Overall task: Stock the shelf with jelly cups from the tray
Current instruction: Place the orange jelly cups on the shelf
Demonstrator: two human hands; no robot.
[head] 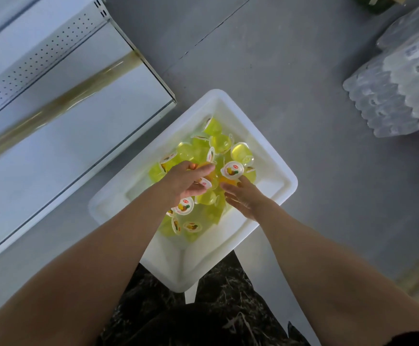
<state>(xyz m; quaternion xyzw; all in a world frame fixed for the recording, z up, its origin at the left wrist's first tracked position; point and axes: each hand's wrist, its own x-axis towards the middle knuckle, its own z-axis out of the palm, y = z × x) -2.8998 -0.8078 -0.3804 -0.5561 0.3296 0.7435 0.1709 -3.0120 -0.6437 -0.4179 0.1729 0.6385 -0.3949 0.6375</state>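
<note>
A white plastic tray (273, 171) stands in front of me, holding several yellow-green jelly cups (219, 143) with white fruit-printed lids. My left hand (186, 179) reaches into the middle of the pile, its fingers curled around an orange-tinted jelly cup (209, 174). My right hand (243, 198) hovers over the right side of the pile with fingers spread and relaxed, fingertips near an orange cup (227, 181). The white metal shelf (61, 136) lies to the left of the tray.
The tray rests on a white stool (256, 258) above a grey floor. Shrink-wrapped packs of clear bottles (403, 78) are stacked at the right. The shelf has a perforated back panel (28, 68) and a yellowish price rail (61, 96).
</note>
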